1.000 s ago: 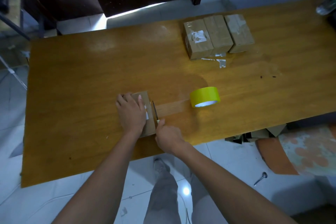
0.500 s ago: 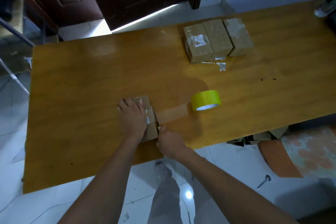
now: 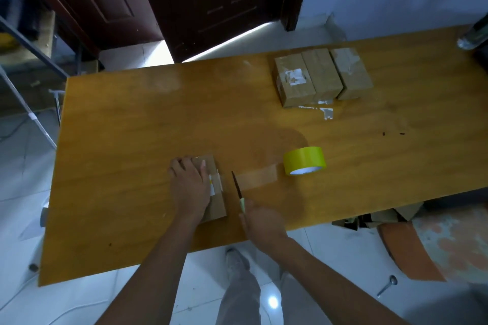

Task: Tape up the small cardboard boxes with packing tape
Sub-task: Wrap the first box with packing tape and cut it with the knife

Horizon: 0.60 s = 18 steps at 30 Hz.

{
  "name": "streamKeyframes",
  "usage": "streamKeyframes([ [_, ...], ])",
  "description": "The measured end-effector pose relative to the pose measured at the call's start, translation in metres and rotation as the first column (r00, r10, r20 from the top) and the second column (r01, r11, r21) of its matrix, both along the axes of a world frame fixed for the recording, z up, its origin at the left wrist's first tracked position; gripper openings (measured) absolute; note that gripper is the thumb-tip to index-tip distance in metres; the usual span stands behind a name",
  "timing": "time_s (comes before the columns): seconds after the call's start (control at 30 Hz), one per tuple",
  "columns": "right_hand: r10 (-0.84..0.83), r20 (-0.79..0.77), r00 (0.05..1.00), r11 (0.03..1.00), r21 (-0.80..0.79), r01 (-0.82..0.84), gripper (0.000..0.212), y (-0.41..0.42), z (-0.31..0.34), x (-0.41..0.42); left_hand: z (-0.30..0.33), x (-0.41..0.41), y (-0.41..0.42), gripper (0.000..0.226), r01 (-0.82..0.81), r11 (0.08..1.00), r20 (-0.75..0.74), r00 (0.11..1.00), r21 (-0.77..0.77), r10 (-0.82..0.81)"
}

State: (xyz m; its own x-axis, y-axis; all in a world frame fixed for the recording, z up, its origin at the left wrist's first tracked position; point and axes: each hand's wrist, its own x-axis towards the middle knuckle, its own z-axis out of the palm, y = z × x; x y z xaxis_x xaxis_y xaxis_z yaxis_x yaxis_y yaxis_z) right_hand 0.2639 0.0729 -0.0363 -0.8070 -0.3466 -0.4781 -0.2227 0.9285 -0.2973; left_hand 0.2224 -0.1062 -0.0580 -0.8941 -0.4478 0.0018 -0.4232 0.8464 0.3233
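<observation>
Four small cardboard boxes are sitting on the wooden desk (image 3: pixel 126 155): one box (image 3: pixel 214 192) near the front edge under the person's hand, and a row of three taped boxes (image 3: pixel 322 75) lying side by side toward the far right, well apart from it. One roll of yellow packing tape (image 3: pixel 304 160) is standing on its edge to the right of the near box, with one strip of clear tape (image 3: pixel 255 177) running from the roll leftward across the desk toward that box. Two hands are working here. The left hand (image 3: pixel 189 185) is resting flat on top of the near box, its fingers straight and spread over the cardboard, pressing it down. The right hand (image 3: pixel 261 221) is curling its grip round the pale handle of one knife (image 3: pixel 238 190), whose dark blade is pointing away from the person and lying across the tape strip just beside the box's right side; whether the blade is touching the tape is hard to tell. A few white scraps of torn label (image 3: pixel 320 111) are lying on the desk just in front of the three boxes. One clear bottle (image 3: pixel 474 35) is showing partly at the far right corner. One spoon (image 3: pixel 387 285) is lying on the tiled floor below the desk.
</observation>
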Motion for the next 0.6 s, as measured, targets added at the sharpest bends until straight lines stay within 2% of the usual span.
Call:
streamKeyframes([
  [0.1,-0.063,-0.056,0.996,0.997,-0.058,0.06,0.04,0.0,0.013,-0.004,-0.001,0.0,-0.005,0.044,0.009,1.0,0.004,1.0,-0.011,-0.009],
  [0.17,-0.102,-0.084,0.991,0.99,-0.108,0.093,0.051,0.01,0.027,-0.004,-0.006,0.002,-0.009,0.044,0.018,0.999,0.044,0.999,-0.026,-0.017],
  [0.23,-0.198,-0.138,0.971,0.962,-0.217,0.165,0.056,0.035,0.045,-0.014,-0.002,0.001,-0.01,0.046,0.018,1.0,0.071,0.997,-0.012,-0.017],
  [0.3,-0.335,-0.208,0.919,0.902,-0.351,0.25,0.031,0.071,0.064,-0.031,0.006,-0.002,-0.01,0.051,-0.021,0.997,0.107,0.994,0.068,0.014],
  [0.37,-0.468,-0.238,0.851,0.847,-0.394,0.355,0.019,0.116,0.078,-0.055,0.018,0.0,-0.012,0.063,-0.09,0.982,0.095,0.993,0.166,0.075],
  [0.47,-0.555,-0.219,0.803,0.827,-0.252,0.502,0.023,0.183,0.073,-0.09,0.034,0.011,-0.01,0.083,-0.18,0.965,0.057,0.983,0.193,0.172],
  [0.53,-0.562,-0.163,0.811,0.827,-0.115,0.55,0.03,0.212,0.057,-0.103,0.039,0.02,0.0,0.092,-0.227,0.958,0.124,0.97,0.178,0.207],
  [0.6,-0.563,-0.108,0.819,0.826,-0.054,0.561,0.034,0.225,0.042,-0.109,0.037,0.028,0.01,0.098,-0.262,0.947,0.206,0.953,0.187,0.223],
])
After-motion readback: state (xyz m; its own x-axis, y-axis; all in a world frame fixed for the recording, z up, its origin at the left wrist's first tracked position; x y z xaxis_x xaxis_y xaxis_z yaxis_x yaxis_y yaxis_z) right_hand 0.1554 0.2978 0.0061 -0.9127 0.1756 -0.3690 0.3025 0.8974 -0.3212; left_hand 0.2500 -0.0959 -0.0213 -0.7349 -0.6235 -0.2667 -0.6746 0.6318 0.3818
